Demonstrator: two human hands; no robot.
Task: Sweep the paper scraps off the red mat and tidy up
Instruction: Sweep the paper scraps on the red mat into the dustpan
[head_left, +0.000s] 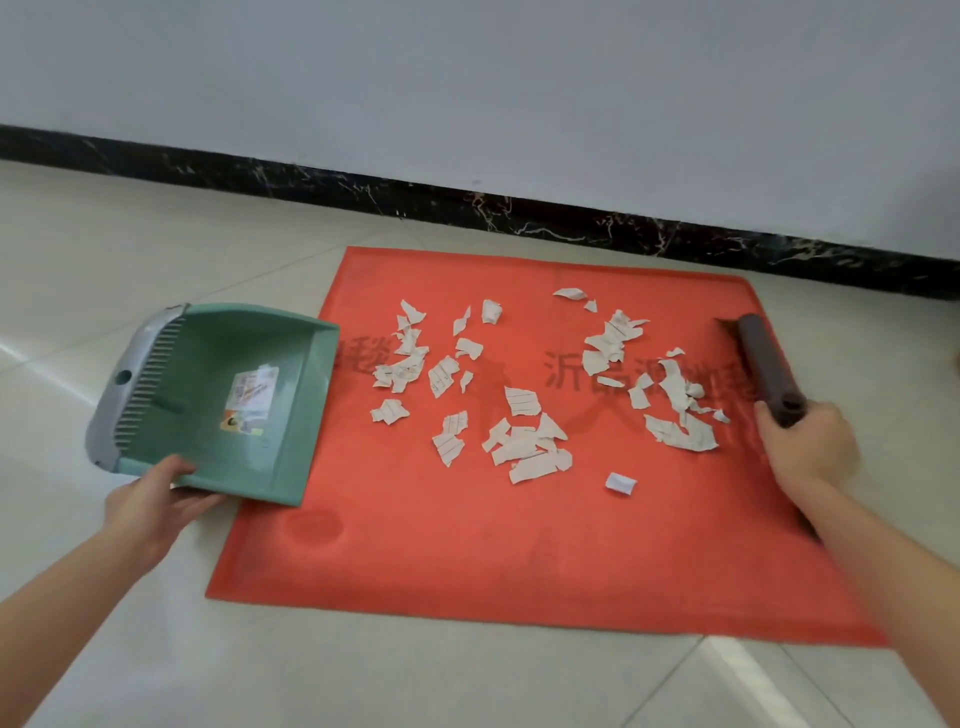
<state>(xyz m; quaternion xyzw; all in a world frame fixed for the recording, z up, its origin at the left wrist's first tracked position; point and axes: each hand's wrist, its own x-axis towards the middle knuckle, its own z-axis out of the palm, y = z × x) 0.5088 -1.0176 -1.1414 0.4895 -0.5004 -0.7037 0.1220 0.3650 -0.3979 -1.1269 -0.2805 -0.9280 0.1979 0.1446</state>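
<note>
The paper scraps (524, 384) are lying scattered across the red mat (519, 545), between the brush (769, 369) being gripped by the right hand (808, 447) and the green dustpan (223, 395) being held by the left hand (150, 501), its open edge facing right.

Two bare forearms are seen reaching forward from the bottom corners of the view. The left arm is extended from the lower left, angled up and to the right, and the left hand (150, 501) is closed in a grip — the thumb is laid on top, the fingers are curled beneath and mostly hidden. The right arm is stretched in from the lower right edge, angled up and to the left. The right hand (808, 447) is turned knuckles-up and clenched in a fist — its fingers are wrapped out of sight. The hands are held well apart.
</note>
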